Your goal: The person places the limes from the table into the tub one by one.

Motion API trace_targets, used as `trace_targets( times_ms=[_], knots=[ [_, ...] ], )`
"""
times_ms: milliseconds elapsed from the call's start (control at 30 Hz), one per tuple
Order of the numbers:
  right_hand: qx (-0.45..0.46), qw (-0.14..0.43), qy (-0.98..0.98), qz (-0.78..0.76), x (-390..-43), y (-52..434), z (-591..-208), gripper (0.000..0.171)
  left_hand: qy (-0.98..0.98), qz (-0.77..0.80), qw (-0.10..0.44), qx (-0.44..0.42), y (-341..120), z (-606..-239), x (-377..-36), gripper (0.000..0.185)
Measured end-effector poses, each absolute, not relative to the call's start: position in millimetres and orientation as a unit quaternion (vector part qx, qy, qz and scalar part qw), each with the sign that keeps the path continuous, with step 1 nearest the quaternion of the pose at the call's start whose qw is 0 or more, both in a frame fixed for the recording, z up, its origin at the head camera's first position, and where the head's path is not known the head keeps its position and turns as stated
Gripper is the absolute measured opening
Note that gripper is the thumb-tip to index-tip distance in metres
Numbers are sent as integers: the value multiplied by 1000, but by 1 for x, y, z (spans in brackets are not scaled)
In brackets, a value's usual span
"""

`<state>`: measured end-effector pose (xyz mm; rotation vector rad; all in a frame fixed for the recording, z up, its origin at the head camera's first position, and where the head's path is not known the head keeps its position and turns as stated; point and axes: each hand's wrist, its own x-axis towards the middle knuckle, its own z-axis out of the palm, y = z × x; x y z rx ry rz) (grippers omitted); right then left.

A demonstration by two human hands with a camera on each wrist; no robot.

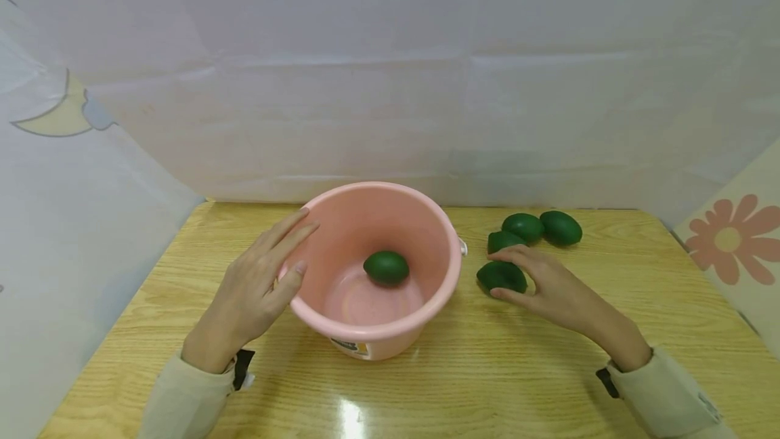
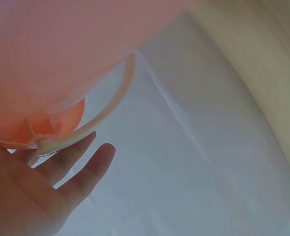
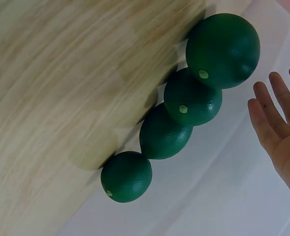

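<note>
Left hand (image 1: 252, 286): at the left rim of the pink bucket (image 1: 390, 332), fingers extended.
Right hand (image 1: 548, 283): over the nearest green fruit (image 1: 501, 278), thumb and fingers wide apart; contact unclear.
Inside bucket: one loose green fruit (image 1: 386, 268), on the bottom.
Table (image 1: 475, 378): wood-grained; three more fruits (image 1: 523, 227) sit close together beyond the right hand, right of the bucket.

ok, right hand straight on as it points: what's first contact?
Likely the nearest green fruit, framed by the right hand in the head view. Height is unclear; if it passes above, probably the pink bucket.
</note>
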<state>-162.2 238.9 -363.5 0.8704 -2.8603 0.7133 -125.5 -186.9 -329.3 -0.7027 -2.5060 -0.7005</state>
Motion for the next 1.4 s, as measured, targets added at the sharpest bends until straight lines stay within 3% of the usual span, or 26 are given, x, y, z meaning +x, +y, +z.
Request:
trace_targets(
  times_ms=[567,1167,1400],
  knots=[
    [279,11,-934,224,-167,247,-374,53,-909,-251,219,-250,-187,-329,-125,51],
    [236,-53,-941,237,-174,249,-382,72,-909,-253,217,-250,-186,-329,-125,52],
    [247,-67,-933,254,-175,246,-383,71,-909,-255,218,-249,-186,-328,-125,52]
  ],
)
